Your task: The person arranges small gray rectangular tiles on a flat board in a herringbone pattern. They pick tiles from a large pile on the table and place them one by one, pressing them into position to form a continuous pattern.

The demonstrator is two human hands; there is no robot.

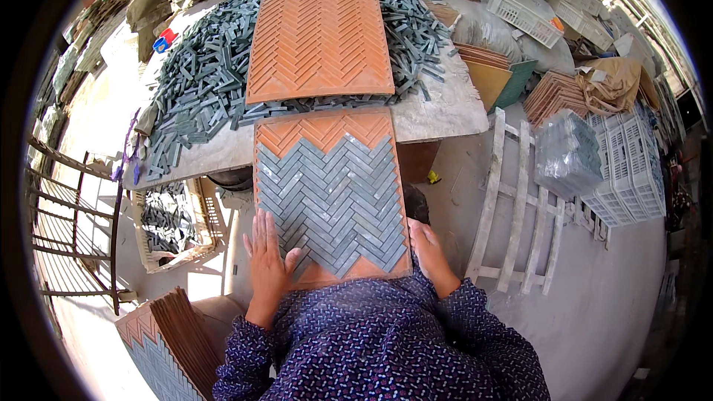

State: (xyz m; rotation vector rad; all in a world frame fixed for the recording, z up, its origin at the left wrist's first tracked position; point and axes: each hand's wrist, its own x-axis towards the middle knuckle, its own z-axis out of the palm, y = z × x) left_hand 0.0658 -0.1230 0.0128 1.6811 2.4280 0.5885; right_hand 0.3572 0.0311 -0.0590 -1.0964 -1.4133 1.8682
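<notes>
A terracotta-orange mould tray (327,276) lies in front of my body, most of its grooves filled with grey-green strip tiles (334,200) in a herringbone pattern. Bare orange grooves show at its far end and a bare strip at its near end. My left hand (269,263) rests at the tray's left edge, fingers stretched out over the border and thumb apart. At the right edge, my right hand (431,252) is turned on its side against the tray, its fingers partly hidden. Beyond, an unfilled orange mould tray (319,44) lies on the heap of loose tiles.
Loose strip tiles (197,82) cover much of the table (453,104). A crate (204,215) of tile pieces stands below left, near stacked trays (186,341). White slatted frame (512,208), plastic crates (631,171) and a wrapped tile stack (568,156) stand right. A metal railing (74,230) is left.
</notes>
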